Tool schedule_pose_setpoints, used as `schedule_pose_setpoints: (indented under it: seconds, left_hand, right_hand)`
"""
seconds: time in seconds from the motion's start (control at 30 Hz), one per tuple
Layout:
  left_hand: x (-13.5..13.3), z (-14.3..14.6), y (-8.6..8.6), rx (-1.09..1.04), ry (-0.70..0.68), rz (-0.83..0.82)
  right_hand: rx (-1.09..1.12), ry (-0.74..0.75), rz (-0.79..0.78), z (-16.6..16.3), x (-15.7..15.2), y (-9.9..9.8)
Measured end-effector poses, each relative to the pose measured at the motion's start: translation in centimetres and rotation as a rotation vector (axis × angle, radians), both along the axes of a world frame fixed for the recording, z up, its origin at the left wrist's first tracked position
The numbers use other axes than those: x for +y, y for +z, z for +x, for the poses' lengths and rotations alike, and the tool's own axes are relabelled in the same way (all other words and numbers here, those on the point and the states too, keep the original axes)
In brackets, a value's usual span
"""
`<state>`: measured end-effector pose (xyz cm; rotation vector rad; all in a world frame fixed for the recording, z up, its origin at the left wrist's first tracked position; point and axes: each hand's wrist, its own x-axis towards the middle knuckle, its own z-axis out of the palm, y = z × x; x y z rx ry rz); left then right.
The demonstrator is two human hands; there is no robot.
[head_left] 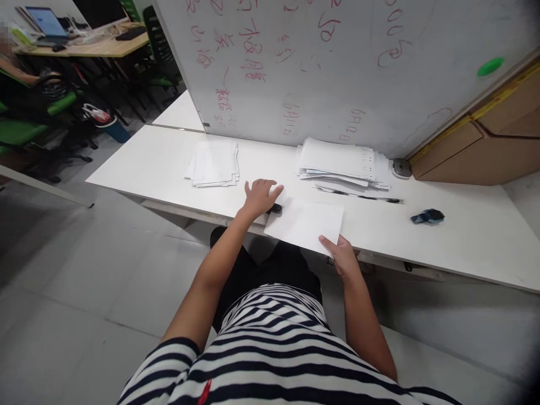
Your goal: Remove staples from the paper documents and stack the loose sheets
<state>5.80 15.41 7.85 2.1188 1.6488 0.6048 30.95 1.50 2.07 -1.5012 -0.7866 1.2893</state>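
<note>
My right hand [345, 257] pinches a white sheet of paper [306, 222] at its near right corner, thumb on top. The sheet extends over the front edge of the white desk [169, 163]. Left of it, my left hand [259, 197] hovers at or just above the desk with fingers spread, holding nothing. Close under that hand lies a small black object [275, 208], partly hidden, whose kind I cannot make out. A thin stack of papers [215, 163] lies to the left, and a thicker pile of papers [337, 160] sits at the back, against the whiteboard.
On the right of the desk are a dark strip-like item [363, 196], a blue-black object [427, 216] and a round grey item [401, 167]. Cardboard boxes [472, 152] stand behind them. The whiteboard [261, 101] rises along the back. A person sits far left, near a bin [113, 130].
</note>
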Motion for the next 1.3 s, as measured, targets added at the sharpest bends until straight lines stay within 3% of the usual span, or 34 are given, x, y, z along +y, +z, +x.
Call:
schedule_pose_setpoints:
  seconds: [0.27,0.53,0.7,0.83,0.9,1.03,1.13,1.3]
  left_hand:
    - [1.9,3.6,-3.0,0.182,0.014,0.037]
    - [1.3,3.8,-3.4,0.177,0.008,0.109]
    - [1.7,2.2,-1.3,-0.14,0.007,0.022]
    - [0.5,-0.8,0.1,-0.411,0.0,0.113]
    - [-0.6,-2.5,-0.3,-0.386,-0.025,0.145]
    - [-2.4,-4.9,-2.7,-0.185,-0.096,0.128]
    - [-2.5,-5.1,-4.1,-0.123,-0.066,0.146]
    - [-2.1,-5.1,-4.4,-0.176,-0.027,0.115]
  right_hand:
    - [-0.004,-0.014,0.01,-0.2,-0.1,-0.2]
    - [-0.028,-0.028,0.046,-0.7,-0.3,-0.9]
    - [-0.067,-0.018,0.038,-1.0,-0.5,-0.7]
    - [-0.083,-0.021,0.032,-1.0,-0.6,-0.7]
    - [-0.085,-0.03,0.039,-1.0,-0.6,-0.8]
    - [-0.09,-0.05,0.089,-1.0,-0.6,-1.0]
    - [-0.126,-0.057,0.108,-0.7,-0.4,-0.7]
    - [-0.176,-0.142,0.135,1.3,-0.8,0.8]
